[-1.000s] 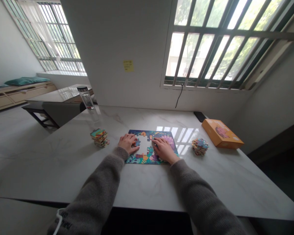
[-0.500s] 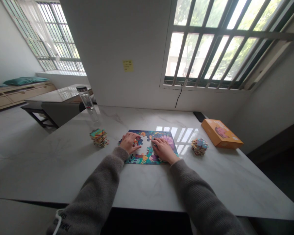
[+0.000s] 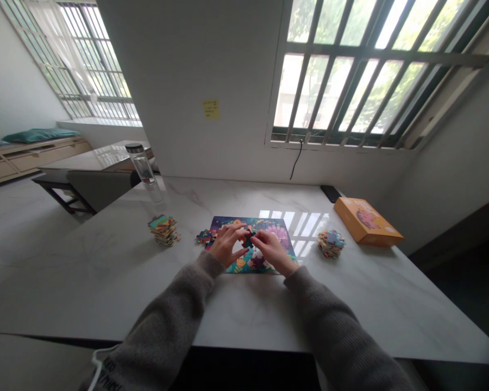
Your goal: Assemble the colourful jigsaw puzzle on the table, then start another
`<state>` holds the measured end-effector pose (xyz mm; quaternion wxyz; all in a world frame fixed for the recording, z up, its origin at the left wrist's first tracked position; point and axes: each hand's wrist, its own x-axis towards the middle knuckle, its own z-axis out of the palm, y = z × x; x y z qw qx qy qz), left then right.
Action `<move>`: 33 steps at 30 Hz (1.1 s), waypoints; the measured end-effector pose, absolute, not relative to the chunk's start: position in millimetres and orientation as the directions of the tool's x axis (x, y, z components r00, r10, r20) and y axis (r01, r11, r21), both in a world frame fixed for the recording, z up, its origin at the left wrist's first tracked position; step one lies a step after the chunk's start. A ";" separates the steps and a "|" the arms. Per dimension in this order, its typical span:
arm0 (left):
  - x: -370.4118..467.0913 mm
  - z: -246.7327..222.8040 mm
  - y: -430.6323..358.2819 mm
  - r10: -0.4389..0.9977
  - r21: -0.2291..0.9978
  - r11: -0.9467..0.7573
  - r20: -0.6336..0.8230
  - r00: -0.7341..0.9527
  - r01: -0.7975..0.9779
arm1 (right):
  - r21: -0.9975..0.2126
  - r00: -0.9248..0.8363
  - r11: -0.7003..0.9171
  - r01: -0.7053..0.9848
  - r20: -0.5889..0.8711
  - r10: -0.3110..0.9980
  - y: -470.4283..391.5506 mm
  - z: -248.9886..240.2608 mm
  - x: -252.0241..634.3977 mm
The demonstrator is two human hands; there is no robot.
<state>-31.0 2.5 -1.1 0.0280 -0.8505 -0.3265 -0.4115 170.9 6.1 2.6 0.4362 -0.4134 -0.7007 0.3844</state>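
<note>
A partly assembled jigsaw puzzle, dark blue, purple and teal, lies on the white marbled table. Over its middle, both hands meet at a small dark puzzle piece. My left hand is curved around the piece's left side, its index finger above and thumb below. From the right, my right hand pinches the piece's edge between thumb and fingertips. More loose dark pieces sit at the puzzle's left edge, partly behind my left hand. The hands hide much of the puzzle's centre.
One stack of puzzle pieces stands to the left, another stack to the right. An orange box and a black phone are farther right. A clear bottle stands at the back left.
My left hand has moved right, and the dark piece now lies farther right, between both hands. My right hand has gone from lying flat on the puzzle to a pinch.
</note>
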 end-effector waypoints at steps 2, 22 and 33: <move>-33.3 -1.6 4.0 0.551 0.228 -0.766 0.715 0.431 0.601 | -0.921 -0.281 0.329 0.207 0.266 0.922 7.9 1.0 173.2; -33.2 0.8 -4.2 0.633 0.346 -0.760 0.589 0.503 0.550 | -0.890 -0.407 0.360 0.280 0.230 0.884 4.8 3.9 179.8; -33.1 -2.1 -1.9 0.643 0.373 -0.757 0.572 0.509 0.537 | -0.834 -0.323 0.422 0.356 0.314 0.893 10.0 0.2 184.9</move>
